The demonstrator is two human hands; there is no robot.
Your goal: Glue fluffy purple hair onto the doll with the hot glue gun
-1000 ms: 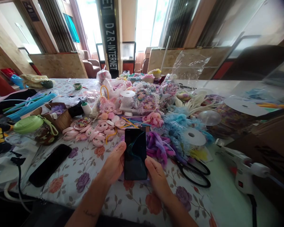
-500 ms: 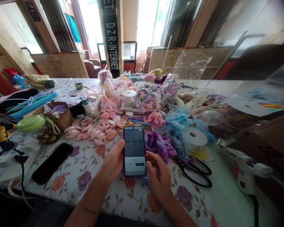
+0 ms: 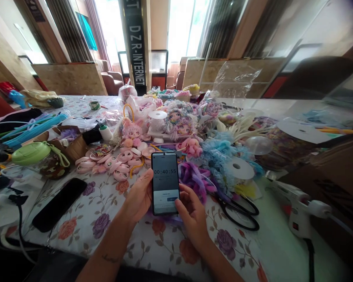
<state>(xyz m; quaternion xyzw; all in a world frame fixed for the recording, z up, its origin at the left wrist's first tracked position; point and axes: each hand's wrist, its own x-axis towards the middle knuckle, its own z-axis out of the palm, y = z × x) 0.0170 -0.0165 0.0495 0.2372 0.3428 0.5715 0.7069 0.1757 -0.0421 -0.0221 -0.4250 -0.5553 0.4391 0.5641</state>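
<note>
Upright above the flowered cloth stands a smartphone (image 3: 165, 186). Its screen reads 00:40:55, with a pale pop-up box and a dark button below. My left hand (image 3: 139, 196) is closed around its left edge, thumb along the side. My right hand (image 3: 192, 213) is at its lower right edge, fingers curled beside and partly behind it, with the thumb tip over the dark button. Beyond the phone lie purple fuzzy stems (image 3: 194, 178) and pink doll face pieces (image 3: 122, 166). Black-handled scissors (image 3: 241, 213) rest right of my right hand.
A second phone (image 3: 59, 204), dark-screened, lies at left near a green-lidded jar (image 3: 32, 152). Blue ruffled trim (image 3: 217, 156), a white spool (image 3: 239, 168) and finished dolls (image 3: 181, 121) crowd the middle. A white glue gun (image 3: 298, 211) and a cardboard box (image 3: 329, 172) stand at right.
My right thumb has moved onto the dark button on the phone screen, and my right fingers are closer to the phone's edge. The whole view has shifted slightly.
</note>
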